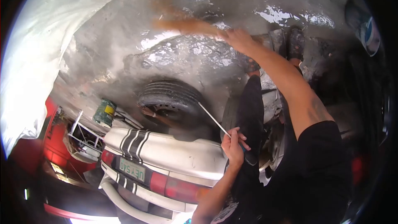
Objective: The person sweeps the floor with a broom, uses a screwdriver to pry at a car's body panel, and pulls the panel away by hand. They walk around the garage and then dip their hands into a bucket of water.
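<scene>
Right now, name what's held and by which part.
Left hand: slim rod-like tool, by its near end. Right hand: blurred brown object, by its near end.

black short sleeve (320,137), dark trousers (250,103), dark spotted footwear (296,42)

Can (104,113) left of tire (172,95), rod (214,120) right (floor (99,45) beneath all)

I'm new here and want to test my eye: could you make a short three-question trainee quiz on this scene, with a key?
1. Which hand holds the thin rod? A) left B) right C) both
2. True or false: the right hand is touching the tire.
3. Fill in: the green container bears a ____ patch.

Key
1. A, the left hand.
2. False; it is apart from the tire, holding a blurred brown object.
3. Yellow.
</scene>
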### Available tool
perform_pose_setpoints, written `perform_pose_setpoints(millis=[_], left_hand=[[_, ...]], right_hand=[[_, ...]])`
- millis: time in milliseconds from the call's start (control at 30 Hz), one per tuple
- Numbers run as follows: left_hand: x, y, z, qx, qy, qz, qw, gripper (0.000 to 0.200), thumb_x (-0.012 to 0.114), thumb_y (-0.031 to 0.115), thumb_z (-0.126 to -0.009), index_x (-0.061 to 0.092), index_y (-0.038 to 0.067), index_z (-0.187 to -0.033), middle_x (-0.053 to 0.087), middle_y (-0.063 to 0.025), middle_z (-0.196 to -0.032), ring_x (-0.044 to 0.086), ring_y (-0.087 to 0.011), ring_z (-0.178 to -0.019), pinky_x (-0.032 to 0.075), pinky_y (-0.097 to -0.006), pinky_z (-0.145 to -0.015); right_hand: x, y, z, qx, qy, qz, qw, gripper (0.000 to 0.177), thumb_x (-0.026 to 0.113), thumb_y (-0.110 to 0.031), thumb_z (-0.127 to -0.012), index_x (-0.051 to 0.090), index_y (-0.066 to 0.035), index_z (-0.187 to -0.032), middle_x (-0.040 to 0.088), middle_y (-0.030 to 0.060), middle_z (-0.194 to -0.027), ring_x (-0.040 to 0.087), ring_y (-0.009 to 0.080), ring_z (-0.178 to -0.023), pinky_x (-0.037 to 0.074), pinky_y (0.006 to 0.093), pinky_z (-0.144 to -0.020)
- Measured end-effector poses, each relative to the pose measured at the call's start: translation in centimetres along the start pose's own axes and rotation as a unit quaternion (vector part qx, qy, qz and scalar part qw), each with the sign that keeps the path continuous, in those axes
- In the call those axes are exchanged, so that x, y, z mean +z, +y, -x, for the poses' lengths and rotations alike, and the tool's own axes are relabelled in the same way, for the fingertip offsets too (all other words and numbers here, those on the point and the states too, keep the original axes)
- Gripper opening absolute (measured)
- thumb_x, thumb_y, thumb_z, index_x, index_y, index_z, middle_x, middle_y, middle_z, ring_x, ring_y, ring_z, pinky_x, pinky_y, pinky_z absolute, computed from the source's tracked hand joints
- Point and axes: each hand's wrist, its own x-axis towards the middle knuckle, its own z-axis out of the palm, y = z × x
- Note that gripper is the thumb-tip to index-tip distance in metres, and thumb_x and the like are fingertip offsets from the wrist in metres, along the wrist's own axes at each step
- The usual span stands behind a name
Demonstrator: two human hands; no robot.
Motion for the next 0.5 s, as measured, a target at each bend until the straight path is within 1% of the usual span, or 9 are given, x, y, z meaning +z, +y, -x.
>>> perform_pose_setpoints(millis=[67,133,200,233,300,367,400,433,500], left_hand=[[-0.3,0.3,1.2,-0.012,0.003,-0.005,1.0,0.033,0.049,0.025,-0.109,0.057,-0.007,-0.115,0.063,-0.0129,-0.077,0.056,-0.0176,-0.046,0.049,-0.0299,-0.04],[0.2,0.5,0.4,0.009,-0.011,-0.007,1.0,0.033,0.051,0.025,-0.108,0.058,-0.006,-0.115,0.063,-0.0127,-0.077,0.056,-0.0174,-0.045,0.049,-0.03,-0.04],[0.5,0.3,0.3,0.013,-0.017,0.004,1.0,0.031,0.052,0.024,-0.108,0.059,-0.006,-0.114,0.063,-0.0124,-0.077,0.056,-0.0175,-0.045,0.049,-0.0306,-0.04],[0.2,0.7,0.3,0.008,-0.008,0.03,0.999,0.03,0.053,0.022,-0.107,0.06,-0.006,-0.114,0.063,-0.0114,-0.076,0.055,-0.0168,-0.044,0.048,-0.0298,-0.039],[-0.1,0.2,0.2,-0.01,-0.004,0.056,0.998,0.028,0.053,0.021,-0.107,0.061,-0.005,-0.114,0.063,-0.0103,-0.075,0.055,-0.0162,-0.043,0.047,-0.0289,-0.038],[-0.5,0.0,-0.1,-0.005,-0.003,0.048,0.999,0.028,0.053,0.021,-0.107,0.06,-0.005,-0.114,0.063,-0.0115,-0.076,0.056,-0.017,-0.044,0.048,-0.0301,-0.039],[-0.7,-0.1,0.0,-0.003,-0.009,0.038,0.999,0.028,0.052,0.021,-0.108,0.06,-0.005,-0.114,0.063,-0.0128,-0.077,0.056,-0.0179,-0.045,0.05,-0.0313,-0.04],[-0.9,-0.1,0.0,-0.006,-0.004,0.034,0.999,0.028,0.052,0.021,-0.108,0.06,-0.005,-0.114,0.063,-0.0128,-0.077,0.056,-0.0179,-0.045,0.05,-0.0313,-0.04],[-1.0,0.4,0.0,-0.002,-0.002,0.044,0.999,0.028,0.05,0.021,-0.108,0.059,-0.005,-0.114,0.063,-0.0129,-0.078,0.056,-0.0175,-0.046,0.05,-0.0308,-0.04]], right_hand=[[0.0,-2.6,5.3,-0.052,-0.08,-0.032,0.995,0.048,0.055,-0.015,-0.096,0.051,-0.019,-0.145,0.065,0.0182,-0.101,0.07,0.0335,-0.082,0.058,0.0469,-0.065],[-3.7,-4.8,9.9,-0.024,-0.172,-0.084,0.981,0.04,0.053,-0.017,-0.097,0.059,-0.019,-0.136,0.065,0.0181,-0.117,0.069,0.0321,-0.084,0.058,0.044,-0.07],[-3.1,-4.4,13.5,-0.185,-0.128,0.026,0.974,0.043,0.054,-0.028,-0.1,0.057,-0.013,-0.14,0.065,0.0182,-0.119,0.069,0.0331,-0.09,0.059,0.0469,-0.072],[-5.6,-4.3,11.8,-0.197,-0.113,0.028,0.973,0.043,0.054,-0.028,-0.1,0.057,-0.013,-0.14,0.065,0.0182,-0.119,0.069,0.0331,-0.09,0.059,0.0469,-0.072],[-11.2,-2.7,10.6,-0.212,-0.107,0.058,0.97,0.05,0.063,-0.031,-0.092,0.054,-0.025,-0.141,0.065,0.0146,-0.107,0.069,0.0315,-0.089,0.057,0.0426,-0.063],[-8.4,-0.8,4.8,-0.001,-0.028,-0.183,0.983,0.059,0.062,-0.023,-0.095,0.043,-0.028,-0.151,0.063,0.016,-0.118,0.069,0.0316,-0.093,0.059,0.0423,-0.068],[-15.6,-2.9,1.3,-0.054,0.001,-0.092,0.994,0.065,0.059,-0.011,-0.097,0.035,-0.026,-0.155,0.061,0.018,-0.123,0.068,0.0328,-0.095,0.061,0.0411,-0.076],[-15.2,-2.6,-3.4,-0.098,0.039,-0.006,0.994,0.065,0.053,0.0,-0.098,0.033,-0.024,-0.156,0.061,0.0198,-0.123,0.068,0.0338,-0.093,0.062,0.0422,-0.079],[-12.8,-3.7,-11.5,-0.063,0.188,0.007,0.98,0.055,0.053,-0.003,-0.099,0.039,-0.013,-0.151,0.063,0.0193,-0.114,0.068,0.0321,-0.089,0.063,0.0416,-0.072]])
